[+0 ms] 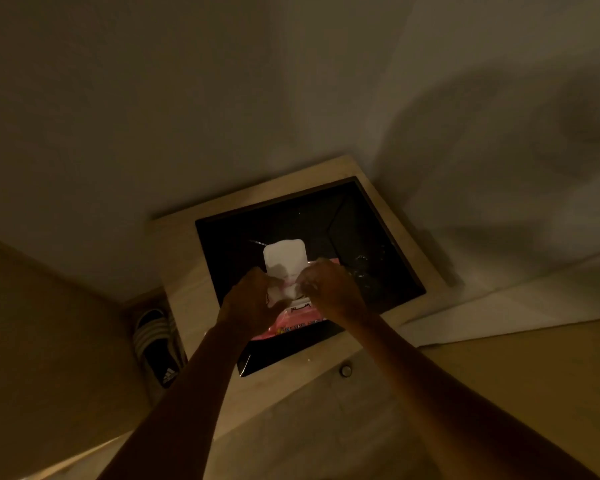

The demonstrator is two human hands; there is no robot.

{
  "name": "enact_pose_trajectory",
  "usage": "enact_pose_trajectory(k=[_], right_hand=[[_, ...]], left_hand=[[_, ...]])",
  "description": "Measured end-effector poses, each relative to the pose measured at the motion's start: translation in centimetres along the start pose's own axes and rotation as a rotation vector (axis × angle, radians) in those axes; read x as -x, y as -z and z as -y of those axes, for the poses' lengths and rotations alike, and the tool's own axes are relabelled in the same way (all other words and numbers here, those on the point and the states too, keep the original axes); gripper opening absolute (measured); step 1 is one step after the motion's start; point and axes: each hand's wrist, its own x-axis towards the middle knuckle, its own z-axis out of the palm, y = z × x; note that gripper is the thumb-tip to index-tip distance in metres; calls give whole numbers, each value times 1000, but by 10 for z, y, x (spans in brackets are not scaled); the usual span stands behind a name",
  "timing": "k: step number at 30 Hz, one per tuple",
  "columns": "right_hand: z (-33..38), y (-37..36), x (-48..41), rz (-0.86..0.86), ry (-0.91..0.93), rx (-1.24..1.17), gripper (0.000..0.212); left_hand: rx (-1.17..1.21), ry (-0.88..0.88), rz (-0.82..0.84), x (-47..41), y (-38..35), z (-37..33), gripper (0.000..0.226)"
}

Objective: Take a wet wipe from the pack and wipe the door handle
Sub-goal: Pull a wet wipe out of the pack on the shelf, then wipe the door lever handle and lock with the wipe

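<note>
Your left hand [248,299] steadies the pink pack [291,322] on the dark bench [361,237]. Right hand [326,285] pinches the wipe [289,289] at the opening, lid [284,252] flipped away, so pull straight up.

dim room, pale wall [153,98], wooden cabinet [187,271], sandal [155,341] beside it.

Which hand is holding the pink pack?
The left hand. It rests over the pink wipe pack, steadying it, while the right hand pinches at the opening under the raised white lid.
</note>
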Motion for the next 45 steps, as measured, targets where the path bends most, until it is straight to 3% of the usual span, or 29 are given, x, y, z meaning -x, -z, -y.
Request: enact_pose_trajectory(k=[4, 9, 14, 19, 24, 28, 32, 35, 37, 40, 45], right_hand=[[2, 9, 5, -66, -111, -201, 33], [-6, 32, 13, -170, -198, -338, 14], [0, 81, 31, -171, -198, -455, 7], [58, 183, 85, -176, -287, -552, 4], [156, 302, 170, -221, -271, -368, 10], [206, 383, 239, -294, -229, -320, 13], [228, 434, 300, -318, -233, -328, 15], [235, 459, 344, -374, -279, -339, 25], [233, 468, 376, -422, -293, -340, 28], [227, 472, 429, -481, -328, -366, 30], [212, 476, 529, -621, -465, -361, 25]], left_hand=[[-40, 13, 25, -1, 1, -4, 47], [-91, 24, 51, -1, -1, -7, 48], [-115, 53, 90, 11, 13, -22, 54], [60, 73, 57, 70, 88, -98, 44], [217, -61, 86, 152, 199, -181, 37], [394, -158, 174, 198, 251, -262, 46], [573, -285, 346, 236, 265, -339, 49], [608, -502, 383, 256, 254, -377, 21], [582, -442, 415, 268, 247, -403, 11], [407, -399, 389, 295, 235, -439, 23], [477, -408, 462, 338, 206, -484, 15]])
